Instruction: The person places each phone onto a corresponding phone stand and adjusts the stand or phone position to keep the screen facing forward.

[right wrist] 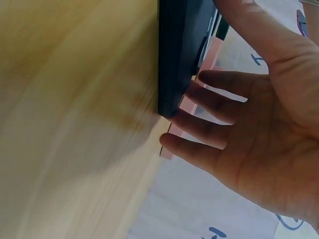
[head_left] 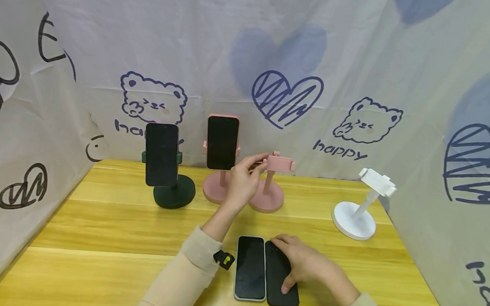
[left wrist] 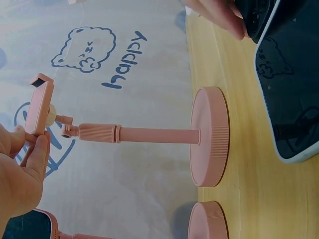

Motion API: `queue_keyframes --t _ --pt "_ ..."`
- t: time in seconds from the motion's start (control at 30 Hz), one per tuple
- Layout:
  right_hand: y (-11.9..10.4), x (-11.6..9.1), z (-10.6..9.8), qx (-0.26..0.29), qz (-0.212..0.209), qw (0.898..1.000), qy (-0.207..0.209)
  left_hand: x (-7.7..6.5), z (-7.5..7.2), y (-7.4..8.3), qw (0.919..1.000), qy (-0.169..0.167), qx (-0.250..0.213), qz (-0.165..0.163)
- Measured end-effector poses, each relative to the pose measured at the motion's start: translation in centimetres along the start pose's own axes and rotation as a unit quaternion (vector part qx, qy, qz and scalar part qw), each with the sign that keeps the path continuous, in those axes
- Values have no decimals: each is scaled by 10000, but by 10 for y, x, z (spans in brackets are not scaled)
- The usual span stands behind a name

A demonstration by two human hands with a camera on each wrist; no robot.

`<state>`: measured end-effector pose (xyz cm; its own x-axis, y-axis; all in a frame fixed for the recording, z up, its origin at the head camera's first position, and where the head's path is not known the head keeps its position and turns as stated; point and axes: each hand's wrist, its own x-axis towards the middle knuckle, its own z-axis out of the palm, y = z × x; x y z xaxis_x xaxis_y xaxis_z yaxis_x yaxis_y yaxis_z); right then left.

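Before cloth (head_left: pixel 224 78) reading "happy", left hand (head_left: pixel 245 178) pinches pink stand (head_left: pixel 280 164) while relaxed right hand (head_left: pixel 303 261) touches black phone (head_left: pixel 277 271).

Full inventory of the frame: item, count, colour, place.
Green round-based phone stand: 1, dark green, back left
Pink round-based phone stands: 2, pink, back centre
White round-based phone stand: 1, white, right
Mounted phones: 2, dark, on green and left pink stands
Pale-rimmed rectangular phone: 1, dark, front centre
Black rectangular phone: 1, black, right of pale-rimmed one
Wood-grain table: 1, yellow, under stands
Fabric backdrop: 1, white with dark drawings, behind table
Wrist devices: 2, black, one per wrist
Sleeves: 2, beige, forearms
Left hand: 1, bare, pinching right pink stand's holder
Right hand: 1, bare, on black phone
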<state>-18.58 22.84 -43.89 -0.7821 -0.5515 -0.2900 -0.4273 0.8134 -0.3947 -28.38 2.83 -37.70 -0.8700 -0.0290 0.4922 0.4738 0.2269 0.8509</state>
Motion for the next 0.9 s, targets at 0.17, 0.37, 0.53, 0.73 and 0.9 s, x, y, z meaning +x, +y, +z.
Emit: queue_keyframes --t 0.17,0.37,0.53,0.73,0.9 --pt "1 1 0 -39 -62 9999 111 0 1 -1 10000 -12 33 -22" --pt "6 -1 -4 441 -165 9983 338 0 1 -1 10000 -6 42 27" --pt "9 -3 -10 866 -221 9943 584 0 1 -1 10000 -4 65 47" --pt "10 -10 -20 1170 -433 9886 845 0 2 -1 10000 17 78 56" --pt "10 -14 -28 1343 -660 9856 787 0 3 -1 10000 -20 15 -27"
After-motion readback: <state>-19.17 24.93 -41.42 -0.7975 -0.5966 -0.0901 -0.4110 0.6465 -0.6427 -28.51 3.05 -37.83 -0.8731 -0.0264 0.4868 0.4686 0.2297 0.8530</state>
